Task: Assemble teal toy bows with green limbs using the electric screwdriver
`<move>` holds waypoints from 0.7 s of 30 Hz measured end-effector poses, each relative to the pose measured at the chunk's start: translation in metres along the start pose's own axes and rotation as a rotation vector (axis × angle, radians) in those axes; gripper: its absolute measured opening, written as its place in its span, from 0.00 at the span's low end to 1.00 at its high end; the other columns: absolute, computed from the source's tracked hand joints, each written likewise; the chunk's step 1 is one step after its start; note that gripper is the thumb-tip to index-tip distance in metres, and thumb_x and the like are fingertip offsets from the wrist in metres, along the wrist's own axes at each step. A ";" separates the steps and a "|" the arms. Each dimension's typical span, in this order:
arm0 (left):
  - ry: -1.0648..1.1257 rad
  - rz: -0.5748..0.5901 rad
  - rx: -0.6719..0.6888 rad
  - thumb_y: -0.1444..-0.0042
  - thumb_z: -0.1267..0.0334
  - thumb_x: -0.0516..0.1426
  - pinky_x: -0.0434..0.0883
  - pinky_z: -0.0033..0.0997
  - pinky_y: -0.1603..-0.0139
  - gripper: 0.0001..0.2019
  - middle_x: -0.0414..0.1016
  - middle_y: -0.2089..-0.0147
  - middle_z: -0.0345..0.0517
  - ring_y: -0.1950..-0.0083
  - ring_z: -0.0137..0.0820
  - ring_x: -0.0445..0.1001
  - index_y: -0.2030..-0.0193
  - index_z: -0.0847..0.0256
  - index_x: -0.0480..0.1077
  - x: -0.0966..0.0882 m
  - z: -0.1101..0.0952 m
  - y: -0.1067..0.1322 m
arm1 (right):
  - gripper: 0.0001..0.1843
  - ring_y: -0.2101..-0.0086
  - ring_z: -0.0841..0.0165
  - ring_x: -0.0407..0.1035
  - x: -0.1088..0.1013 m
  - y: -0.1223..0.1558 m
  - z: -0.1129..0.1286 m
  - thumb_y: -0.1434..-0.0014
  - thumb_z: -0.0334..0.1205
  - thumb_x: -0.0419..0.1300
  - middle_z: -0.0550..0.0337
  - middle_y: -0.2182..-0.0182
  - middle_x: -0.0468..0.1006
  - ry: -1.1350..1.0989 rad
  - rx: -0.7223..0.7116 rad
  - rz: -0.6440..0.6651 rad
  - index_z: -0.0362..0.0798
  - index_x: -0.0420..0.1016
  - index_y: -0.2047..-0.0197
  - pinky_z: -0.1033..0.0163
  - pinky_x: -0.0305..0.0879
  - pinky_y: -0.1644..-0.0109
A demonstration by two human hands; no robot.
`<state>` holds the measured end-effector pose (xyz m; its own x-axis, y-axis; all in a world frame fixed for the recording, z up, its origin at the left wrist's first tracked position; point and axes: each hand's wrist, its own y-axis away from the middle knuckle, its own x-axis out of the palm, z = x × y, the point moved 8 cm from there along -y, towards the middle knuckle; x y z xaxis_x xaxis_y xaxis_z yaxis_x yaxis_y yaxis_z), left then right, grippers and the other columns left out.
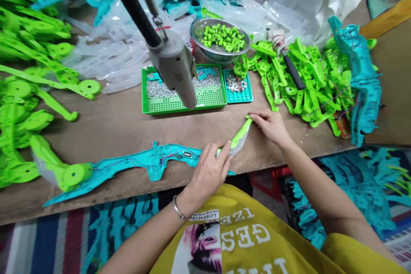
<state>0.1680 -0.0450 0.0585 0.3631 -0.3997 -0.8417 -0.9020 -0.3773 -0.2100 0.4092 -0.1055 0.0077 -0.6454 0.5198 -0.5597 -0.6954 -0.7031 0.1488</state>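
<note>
A long turquoise plastic toy shell (128, 160) lies open side up along the front of the table, with wires and small battery-like metal parts in its hollow. My left hand (208, 169) is curled over its right end, covering the joint there. From under those fingers a green plastic arm (241, 133) with a clear plastic piece (240, 145) slants up to the right. Thumb and fingers of my right hand (269, 126) pinch the arm's far tip. A second green arm (73, 174) sits across the shell's left end.
A grey electric screwdriver (175, 68) hangs above a green screw tray (184, 106). Beside it are a small blue tray (248, 96) of metal discs and a steel bowl (218, 54) of green pieces. Green parts (305, 77) heap at right, with a black-handled tool (293, 71); more green parts (19, 90) pile left.
</note>
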 end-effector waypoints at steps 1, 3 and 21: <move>0.013 -0.009 -0.005 0.32 0.66 0.54 0.76 0.44 0.50 0.19 0.73 0.52 0.55 0.53 0.41 0.71 0.36 0.66 0.66 -0.001 0.001 0.000 | 0.20 0.71 0.69 0.69 0.000 0.000 0.001 0.43 0.52 0.64 0.54 0.66 0.83 -0.003 0.005 0.012 0.47 0.86 0.56 0.63 0.65 0.68; 0.031 -0.022 -0.015 0.32 0.66 0.54 0.76 0.43 0.50 0.20 0.73 0.53 0.55 0.53 0.40 0.71 0.35 0.66 0.66 -0.001 0.003 0.000 | 0.19 0.72 0.69 0.70 0.002 0.000 0.002 0.45 0.51 0.66 0.54 0.67 0.84 -0.052 0.046 0.052 0.46 0.86 0.56 0.63 0.66 0.67; -0.246 0.305 0.051 0.29 0.56 0.47 0.55 0.60 0.28 0.29 0.53 0.23 0.50 0.24 0.50 0.52 0.24 0.61 0.49 0.017 0.001 -0.003 | 0.22 0.78 0.76 0.72 0.008 -0.015 0.000 0.67 0.47 0.81 0.59 0.77 0.81 -0.265 0.350 0.227 0.42 0.83 0.71 0.72 0.73 0.73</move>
<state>0.1765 -0.0499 0.0441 0.0157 -0.2722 -0.9621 -0.9725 -0.2280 0.0487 0.4150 -0.0911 0.0008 -0.8193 0.5101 -0.2618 -0.5633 -0.6310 0.5335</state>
